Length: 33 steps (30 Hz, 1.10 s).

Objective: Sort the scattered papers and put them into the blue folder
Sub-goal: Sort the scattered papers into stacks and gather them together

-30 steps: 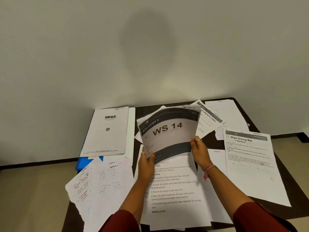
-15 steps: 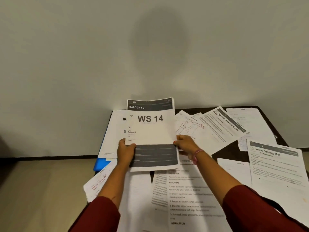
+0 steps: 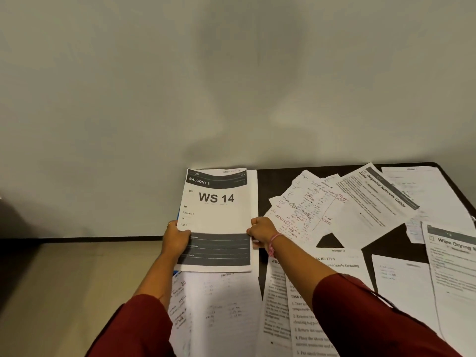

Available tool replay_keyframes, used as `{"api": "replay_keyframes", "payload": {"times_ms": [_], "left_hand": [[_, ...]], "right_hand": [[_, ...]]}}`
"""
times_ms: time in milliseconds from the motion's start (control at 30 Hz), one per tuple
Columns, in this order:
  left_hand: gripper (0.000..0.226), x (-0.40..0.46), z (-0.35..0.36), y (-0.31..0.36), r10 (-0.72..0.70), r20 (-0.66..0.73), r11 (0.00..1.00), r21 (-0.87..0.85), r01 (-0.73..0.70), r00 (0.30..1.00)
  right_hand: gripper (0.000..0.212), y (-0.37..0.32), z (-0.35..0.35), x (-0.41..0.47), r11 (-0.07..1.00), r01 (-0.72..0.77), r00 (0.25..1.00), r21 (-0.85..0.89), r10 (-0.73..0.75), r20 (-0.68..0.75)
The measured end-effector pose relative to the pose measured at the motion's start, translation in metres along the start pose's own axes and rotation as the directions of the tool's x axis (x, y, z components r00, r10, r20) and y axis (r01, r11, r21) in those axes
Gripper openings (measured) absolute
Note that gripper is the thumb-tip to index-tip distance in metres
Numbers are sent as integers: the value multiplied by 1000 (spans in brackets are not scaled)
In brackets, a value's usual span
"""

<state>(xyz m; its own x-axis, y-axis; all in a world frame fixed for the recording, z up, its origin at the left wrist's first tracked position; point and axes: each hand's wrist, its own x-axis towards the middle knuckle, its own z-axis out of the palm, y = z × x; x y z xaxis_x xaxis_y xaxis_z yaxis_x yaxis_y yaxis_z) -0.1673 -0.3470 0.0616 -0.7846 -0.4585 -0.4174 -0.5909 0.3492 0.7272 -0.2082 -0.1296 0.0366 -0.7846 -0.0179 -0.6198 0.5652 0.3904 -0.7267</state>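
Both hands, left hand (image 3: 177, 238) and right hand (image 3: 261, 234), grip white printed "WS 14" sheet (image 3: 216, 220) at dark table's (image 3: 278, 181) far-left corner over blue folder (image 3: 178, 217); remaining loose papers (image 3: 309, 210) unsorted.

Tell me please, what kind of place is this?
Probably a plain room used for desk work: a dark table against a bare wall, covered with printed and handwritten papers. Both hands hold a sheet marked WS 14.

WS 14 sheet (image 3: 217, 217): white, dark grey bands top and bottom. Desk (image 3: 283, 181) black. Sleeves (image 3: 134, 328) maroon. Blue folder (image 3: 177, 216) edge at left grip.
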Motion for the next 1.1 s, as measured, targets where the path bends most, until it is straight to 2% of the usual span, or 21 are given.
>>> {"api": "replay_keyframes", "payload": {"times_ms": [100, 267, 400, 500, 600, 767, 867, 1000, 1100], "left_hand": [[36, 14, -1, 3, 8, 9, 1000, 11, -8, 1000], [39, 32, 2, 5, 8, 32, 999, 34, -9, 999], [42, 40, 5, -1, -3, 28, 1000, 23, 2, 1000], [44, 42, 5, -7, -13, 10, 999, 41, 13, 1000], [44, 41, 4, -12, -3, -21, 997, 74, 5, 1000], [52, 34, 9, -13, 65, -135, 988, 150, -45, 989], [45, 12, 19, 1, 151, -178, 984, 118, -131, 972], [38, -24, 42, 17, 276, -153, 961, 31, -274, 949], [33, -59, 68, 23, 297, -79, 952, -47, -301, 952]], "right_hand": [[31, -8, 3, 6, 1000, 6, 1000, -28, -7, -25], [28, -13, 9, 17, 997, 3, 999, -73, -6, -43], [8, -13, 12, 23, 988, 13, 1000, -156, -17, -24], [31, -13, 12, 22, 976, 22, 1000, -216, -23, -1], [39, -11, 10, 19, 967, 47, 999, -251, -47, 8], [44, -6, -10, 6, 970, 79, 996, -229, -85, -16], [31, 0, -29, -8, 972, 130, 989, -193, -142, -48], [27, 18, -62, -27, 970, 188, 973, -154, -205, -103], [24, 42, -90, -44, 967, 226, 957, -115, -242, -162]]}}
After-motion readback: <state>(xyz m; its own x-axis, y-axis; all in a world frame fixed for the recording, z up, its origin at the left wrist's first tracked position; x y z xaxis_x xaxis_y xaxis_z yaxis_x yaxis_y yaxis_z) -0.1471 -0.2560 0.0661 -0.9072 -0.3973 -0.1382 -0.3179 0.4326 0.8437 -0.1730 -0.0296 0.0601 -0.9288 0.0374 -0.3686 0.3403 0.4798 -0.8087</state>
